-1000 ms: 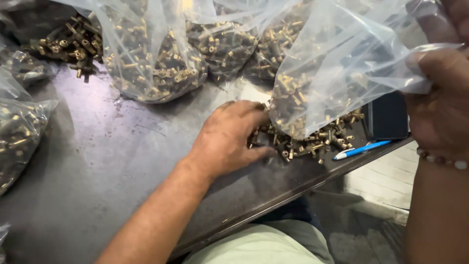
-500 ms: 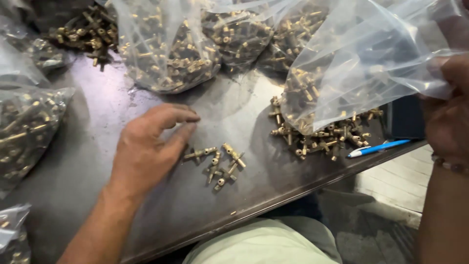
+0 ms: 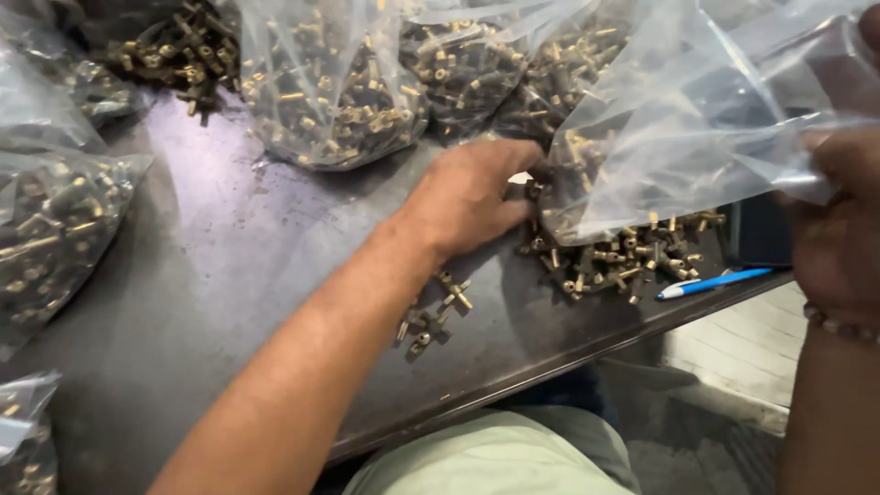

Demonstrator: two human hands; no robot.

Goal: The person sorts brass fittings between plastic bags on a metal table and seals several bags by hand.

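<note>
Left hand: I see my left hand [image 3: 472, 197] lying palm down on the desk [image 3: 229, 275], fingers curled loosely onto the loose brass fittings [image 3: 623, 257] at the mouth of the clear bag; it pinches nothing that I can make out.
Right hand: my right hand [image 3: 839, 229] is closed on the bunched edge of the clear plastic bag [image 3: 697, 137], holding it raised and tilted so its lower end hangs over the pile.
Clear bag: almost empty, a few brass pieces sit in its lower corner, just right of my left fingertips.
Loose fittings: a heap on the desk between my two hands, under the bag's low end.
Small cluster: a few more brass fittings [image 3: 435, 316] lie apart from the heap, just below my left wrist, near the desk edge.
Pen: a blue and white pen [image 3: 715, 282] lies at the desk edge, just beyond the heap, below my right hand.
Filled bags: several bags of brass fittings [image 3: 330, 92] stand beyond my left hand; another [image 3: 50, 229] lies well off to its left.
Wrist: a beaded bracelet [image 3: 839, 323] sits on my right wrist.
</note>
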